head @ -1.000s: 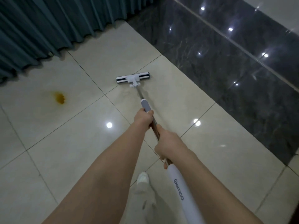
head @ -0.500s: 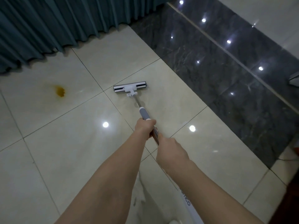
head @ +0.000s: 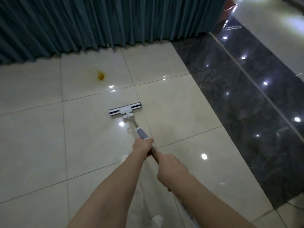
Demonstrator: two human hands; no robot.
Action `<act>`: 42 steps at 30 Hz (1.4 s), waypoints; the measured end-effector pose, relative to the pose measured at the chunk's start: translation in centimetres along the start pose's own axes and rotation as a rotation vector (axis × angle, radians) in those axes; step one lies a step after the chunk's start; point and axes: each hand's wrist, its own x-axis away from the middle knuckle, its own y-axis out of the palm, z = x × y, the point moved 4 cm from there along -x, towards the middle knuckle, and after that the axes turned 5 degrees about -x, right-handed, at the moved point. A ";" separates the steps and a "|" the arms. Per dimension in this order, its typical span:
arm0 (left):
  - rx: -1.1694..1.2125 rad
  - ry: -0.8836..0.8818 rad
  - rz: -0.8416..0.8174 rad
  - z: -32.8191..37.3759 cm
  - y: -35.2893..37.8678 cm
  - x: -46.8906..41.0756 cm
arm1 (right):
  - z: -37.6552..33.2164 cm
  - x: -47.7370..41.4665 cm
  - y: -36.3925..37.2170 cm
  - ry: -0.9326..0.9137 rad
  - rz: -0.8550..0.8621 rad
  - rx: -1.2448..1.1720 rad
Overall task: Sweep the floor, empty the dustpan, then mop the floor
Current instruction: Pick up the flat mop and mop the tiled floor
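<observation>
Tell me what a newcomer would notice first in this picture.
The left hand and, behind it, the right hand grip the mop handle at lower centre. Its white mop head lies on the pale tiles, and an orange stain sits beyond it to the left, near the teal curtain.

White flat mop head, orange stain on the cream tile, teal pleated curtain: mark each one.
White flat mop head (head: 125, 110): head view, on its white centre bracket.
Orange stain (head: 100, 76): head view, on its dark middle.
Teal pleated curtain (head: 98, 22): head view, on a mid-height fold.
</observation>
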 end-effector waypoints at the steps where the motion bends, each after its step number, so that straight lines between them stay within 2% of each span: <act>1: 0.013 -0.009 0.007 -0.8 -0.9 0.2 | -0.4 0.4 0.7 -0.020 -0.009 0.007; 7: 0.047 -0.014 0.033 -2.8 -4.6 -1.1 | -2.9 -0.2 3.0 -0.067 -0.044 0.006; 16: 0.066 -0.002 0.015 2.0 -6.6 -6.0 | -6.8 -5.5 -0.3 -0.035 -0.060 0.011; 26: 0.145 -0.026 0.013 15.5 -14.4 -17.9 | -17.9 -20.9 -7.2 -0.064 -0.053 -0.004; 36: 0.127 -0.050 0.069 30.5 -23.7 -30.5 | -31.7 -35.1 -16.1 -0.045 -0.101 -0.050; 42: 0.098 -0.073 0.090 37.7 -25.5 -35.6 | -35.7 -41.6 -21.5 -0.041 -0.119 -0.035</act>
